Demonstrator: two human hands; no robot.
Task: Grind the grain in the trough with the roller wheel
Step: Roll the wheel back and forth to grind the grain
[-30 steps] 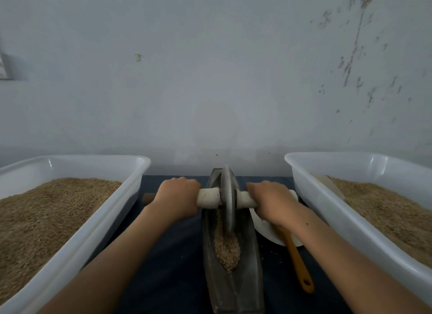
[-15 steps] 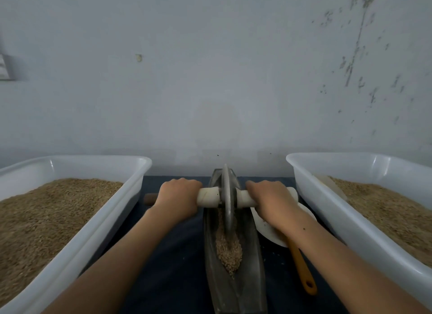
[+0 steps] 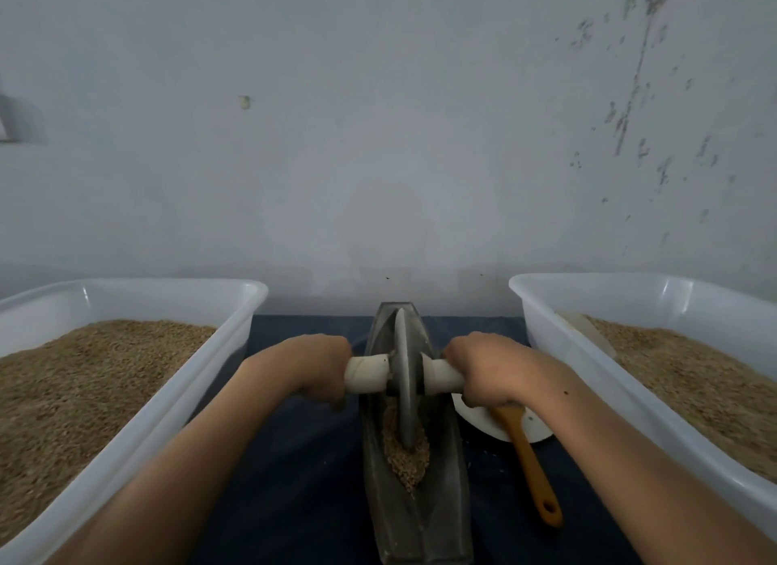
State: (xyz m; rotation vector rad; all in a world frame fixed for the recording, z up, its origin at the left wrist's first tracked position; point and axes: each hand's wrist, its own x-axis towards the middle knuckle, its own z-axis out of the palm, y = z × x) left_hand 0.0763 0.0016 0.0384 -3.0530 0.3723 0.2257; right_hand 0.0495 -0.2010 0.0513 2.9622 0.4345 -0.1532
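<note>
A dark boat-shaped trough (image 3: 445,518) lies lengthwise on the dark cloth between my arms. A grey roller wheel (image 3: 404,379) stands upright in its groove, with a pale handle sticking out on each side. My left hand (image 3: 313,365) grips the left handle (image 3: 366,373) and my right hand (image 3: 490,369) grips the right handle. A small heap of brown grain (image 3: 410,459) lies in the groove, and the wheel's lower edge sits in its far part.
Two white plastic tubs full of grain flank the trough, one at the left (image 3: 202,379), one at the right (image 3: 588,354). A white dish (image 3: 534,428) with an orange-handled utensil (image 3: 534,472) lies right of the trough. A grey wall stands close behind.
The wheel has rolled toward me along the groove, into the far part of the grain heap, and both hands came with it. The grips have not changed.
</note>
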